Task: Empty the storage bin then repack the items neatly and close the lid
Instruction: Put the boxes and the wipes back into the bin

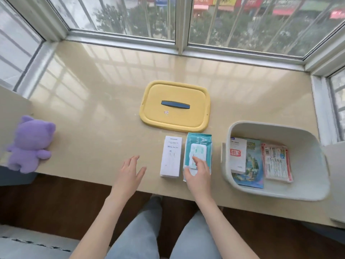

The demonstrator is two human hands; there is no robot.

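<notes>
Right hand [197, 171] grips wipes pack [199, 142], left hand [128, 171] spread empty; a sideways drag could knock the neighbouring white box [170, 156].

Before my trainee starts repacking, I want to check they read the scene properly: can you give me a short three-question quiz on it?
1. True or false: the yellow lid lies on the table, off the bin.
2. Which hand grips the wipes pack? A left, B right, C both.
3. Fill in: the white box lies to the ___ of the wipes pack.
Key: 1 true. 2 B, the right hand. 3 left.
</notes>
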